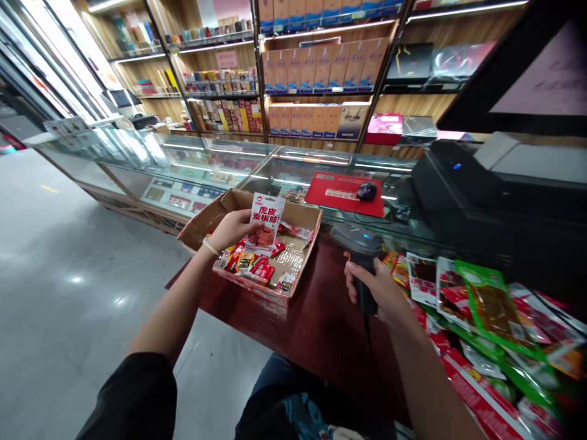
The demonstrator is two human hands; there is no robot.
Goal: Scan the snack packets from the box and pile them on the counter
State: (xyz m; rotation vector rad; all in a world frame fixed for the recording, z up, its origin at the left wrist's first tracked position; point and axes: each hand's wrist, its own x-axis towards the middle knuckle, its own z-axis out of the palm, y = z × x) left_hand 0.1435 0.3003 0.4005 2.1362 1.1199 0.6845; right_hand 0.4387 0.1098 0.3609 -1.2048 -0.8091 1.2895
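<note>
My left hand (233,230) grips a white and red snack packet (266,217) and holds it upright over an open cardboard box (302,256). Several small red and yellow snack packets (247,263) lie in the box, mostly on its left side. In my right hand (373,284) is a black barcode scanner (360,244), its fingers wrapped round the handle. The scanner's head points toward the box side, with a small blue light on top. A heap of snack packets (486,305), green, red and white, lies to the right of my right hand.
The box rests on a dark red wooden table (321,318). Beyond are a glass display counter (220,159), a red mouse pad (337,192) and a black mouse (367,191). A monitor (518,73) and a black machine (458,183) stand at right; shelves (325,91) line the back.
</note>
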